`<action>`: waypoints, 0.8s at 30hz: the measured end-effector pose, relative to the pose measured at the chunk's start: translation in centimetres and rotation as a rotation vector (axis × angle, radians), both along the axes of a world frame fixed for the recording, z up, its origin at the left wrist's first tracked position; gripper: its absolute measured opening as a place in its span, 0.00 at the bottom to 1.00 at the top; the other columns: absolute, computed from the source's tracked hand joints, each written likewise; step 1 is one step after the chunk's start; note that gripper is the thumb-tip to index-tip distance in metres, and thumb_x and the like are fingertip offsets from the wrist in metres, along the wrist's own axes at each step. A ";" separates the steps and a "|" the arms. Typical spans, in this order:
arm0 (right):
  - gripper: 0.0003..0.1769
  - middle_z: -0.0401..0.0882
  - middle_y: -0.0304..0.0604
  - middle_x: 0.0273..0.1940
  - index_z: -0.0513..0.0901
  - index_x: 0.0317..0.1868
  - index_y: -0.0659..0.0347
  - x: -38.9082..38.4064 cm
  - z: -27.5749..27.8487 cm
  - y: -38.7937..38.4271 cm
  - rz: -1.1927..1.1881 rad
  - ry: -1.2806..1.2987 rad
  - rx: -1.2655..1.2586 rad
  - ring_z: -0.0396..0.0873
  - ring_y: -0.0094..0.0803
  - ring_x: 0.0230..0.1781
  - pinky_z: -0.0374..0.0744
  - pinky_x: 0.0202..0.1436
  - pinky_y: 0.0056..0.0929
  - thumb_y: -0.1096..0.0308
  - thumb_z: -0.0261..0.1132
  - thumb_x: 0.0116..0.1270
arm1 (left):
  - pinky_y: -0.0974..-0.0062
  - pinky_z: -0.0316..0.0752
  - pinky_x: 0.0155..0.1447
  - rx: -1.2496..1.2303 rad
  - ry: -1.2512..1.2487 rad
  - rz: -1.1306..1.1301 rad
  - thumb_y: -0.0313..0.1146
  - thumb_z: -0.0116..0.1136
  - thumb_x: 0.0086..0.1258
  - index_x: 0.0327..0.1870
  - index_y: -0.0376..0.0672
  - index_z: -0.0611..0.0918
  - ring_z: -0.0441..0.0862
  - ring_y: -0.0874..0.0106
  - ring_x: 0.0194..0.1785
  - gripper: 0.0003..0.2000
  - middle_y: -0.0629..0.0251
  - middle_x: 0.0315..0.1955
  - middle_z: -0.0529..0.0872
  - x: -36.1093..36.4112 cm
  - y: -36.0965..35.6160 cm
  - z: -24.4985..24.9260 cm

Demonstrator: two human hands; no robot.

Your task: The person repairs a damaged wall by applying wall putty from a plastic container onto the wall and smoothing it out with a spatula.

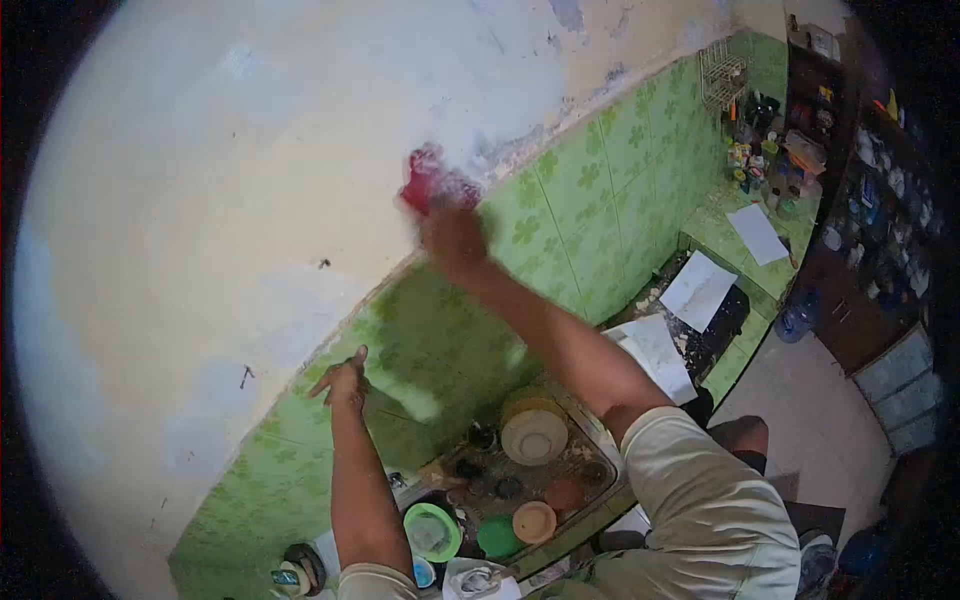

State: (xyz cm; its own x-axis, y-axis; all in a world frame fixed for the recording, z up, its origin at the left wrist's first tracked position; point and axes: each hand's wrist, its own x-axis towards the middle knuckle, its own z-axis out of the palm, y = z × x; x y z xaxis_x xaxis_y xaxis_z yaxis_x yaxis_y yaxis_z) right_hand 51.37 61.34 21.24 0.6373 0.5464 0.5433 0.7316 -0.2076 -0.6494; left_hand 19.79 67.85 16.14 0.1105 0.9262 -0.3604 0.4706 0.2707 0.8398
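A red tool or pad (424, 182), blurred and smeared with white, is pressed near the wall just above the tile edge. My right hand (455, 238) is closed round it, its fingers partly blurred. White material covers part of the tool and the plaster (400, 80) beside it. Lower and to the left, my left hand (345, 380) is against or close to the green floral tiles (560, 200), fingers apart and nothing in it.
Below are a sink (590, 500) with a round basin (534, 436), a green bowl (433, 532) and an orange bowl (534, 522). White sheets (699, 290) lie on the counter at right. Bottles, jars and a wire rack (722, 75) stand farther back.
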 end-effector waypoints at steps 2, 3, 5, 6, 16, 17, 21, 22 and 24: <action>0.12 0.80 0.58 0.39 0.78 0.43 0.65 -3.5 -3.4 -2.9 0.210 -0.331 0.272 0.80 0.53 0.35 0.80 0.40 0.43 0.73 0.55 0.58 | 0.47 0.32 0.74 -0.011 0.064 -0.002 0.56 0.62 0.62 0.65 0.23 0.64 0.43 0.37 0.74 0.44 0.31 0.67 0.59 -1.3 3.0 -2.8; 0.16 0.80 0.58 0.42 0.76 0.49 0.65 -5.2 -0.4 -7.6 0.300 -0.311 0.407 0.81 0.52 0.34 0.80 0.40 0.42 0.73 0.55 0.60 | 0.45 0.30 0.73 0.038 -0.004 -0.003 0.57 0.61 0.62 0.67 0.26 0.62 0.38 0.38 0.74 0.44 0.30 0.68 0.56 -1.5 3.2 -3.2; 0.21 0.81 0.58 0.45 0.74 0.56 0.65 -4.7 1.6 -11.2 0.398 -0.293 0.548 0.82 0.51 0.34 0.81 0.40 0.41 0.72 0.55 0.61 | 0.43 0.28 0.73 0.093 -0.078 0.004 0.57 0.61 0.62 0.68 0.28 0.61 0.33 0.39 0.75 0.44 0.29 0.69 0.53 -2.4 5.7 -5.2; 0.20 0.81 0.59 0.43 0.76 0.56 0.64 -2.8 1.9 -11.4 0.299 -0.240 0.592 0.81 0.51 0.34 0.80 0.38 0.40 0.72 0.56 0.61 | 0.43 0.28 0.72 0.098 -0.094 -0.008 0.57 0.61 0.63 0.70 0.32 0.60 0.30 0.37 0.74 0.44 0.28 0.69 0.50 -3.3 9.3 -8.0; 0.13 0.81 0.53 0.39 0.76 0.48 0.73 12.2 4.2 -13.8 0.501 1.094 1.220 0.82 0.44 0.38 0.80 0.44 0.37 0.78 0.60 0.62 | 0.35 0.29 0.70 0.109 0.680 -0.144 0.64 0.50 0.65 0.73 0.43 0.57 0.35 0.30 0.72 0.42 0.41 0.72 0.52 1.3 0.1 0.9; 0.13 0.80 0.51 0.41 0.75 0.48 0.72 12.7 3.3 -13.9 0.498 1.106 1.183 0.82 0.42 0.38 0.81 0.42 0.37 0.79 0.60 0.62 | 0.36 0.32 0.71 0.202 0.610 -0.143 0.63 0.51 0.66 0.73 0.43 0.58 0.37 0.30 0.72 0.42 0.42 0.72 0.53 1.7 -2.7 3.1; 0.13 0.80 0.48 0.42 0.75 0.46 0.71 12.7 2.8 -13.6 0.357 1.092 0.928 0.83 0.38 0.37 0.85 0.37 0.34 0.79 0.62 0.60 | 0.47 0.45 0.72 0.202 0.180 -0.042 0.53 0.58 0.65 0.72 0.44 0.62 0.54 0.43 0.72 0.38 0.51 0.70 0.62 0.1 -0.7 -0.1; 0.13 0.80 0.48 0.41 0.75 0.45 0.72 12.7 2.7 -13.0 0.270 1.023 0.827 0.83 0.38 0.35 0.85 0.33 0.34 0.78 0.62 0.60 | 0.50 0.47 0.71 0.273 0.087 -0.072 0.51 0.60 0.65 0.72 0.44 0.63 0.59 0.48 0.71 0.37 0.53 0.69 0.64 0.1 -1.7 0.8; 0.10 0.81 0.50 0.35 0.77 0.39 0.71 13.9 2.0 -9.4 0.181 0.969 0.858 0.83 0.39 0.30 0.84 0.27 0.34 0.78 0.61 0.57 | 0.50 0.47 0.71 0.291 0.109 -0.073 0.50 0.60 0.65 0.71 0.44 0.64 0.61 0.51 0.70 0.36 0.53 0.69 0.65 0.1 -0.9 0.3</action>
